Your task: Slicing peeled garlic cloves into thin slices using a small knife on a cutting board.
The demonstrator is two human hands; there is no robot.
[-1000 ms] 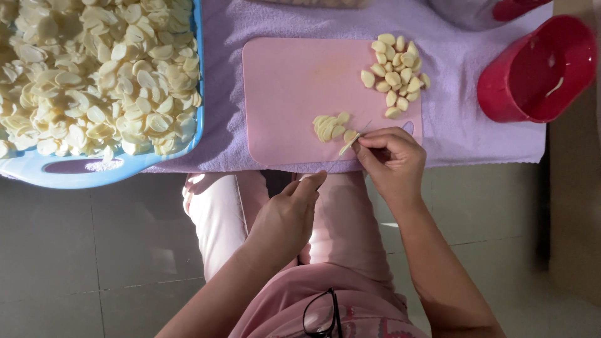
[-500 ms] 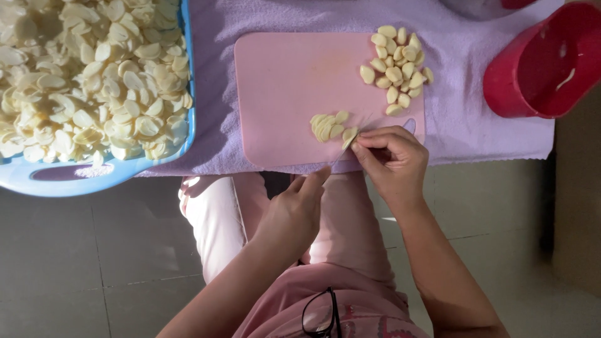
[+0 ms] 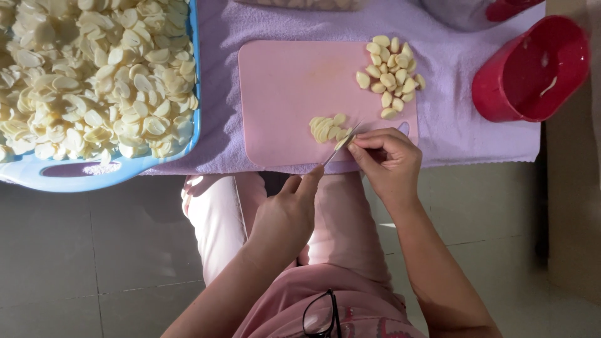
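Note:
A pink cutting board (image 3: 288,94) lies on a lilac towel (image 3: 451,119). My left hand (image 3: 285,216) grips a small knife (image 3: 341,144), its thin blade slanting up to the board's near edge. My right hand (image 3: 388,163) pinches a garlic clove (image 3: 341,143) against the board where the blade tip meets it. A small heap of garlic slices (image 3: 325,128) lies just left of the blade. Whole peeled cloves (image 3: 391,75) sit piled at the board's far right corner.
A blue tray (image 3: 69,175) heaped with garlic slices (image 3: 94,75) fills the left. A red plastic cup (image 3: 532,69) stands at the right on the towel's edge. Folded glasses (image 3: 322,316) hang on my pink shirt. Grey floor tiles show below.
My left hand has risen toward the board, bringing the knife blade up to the clove. My right hand stays on the clove.

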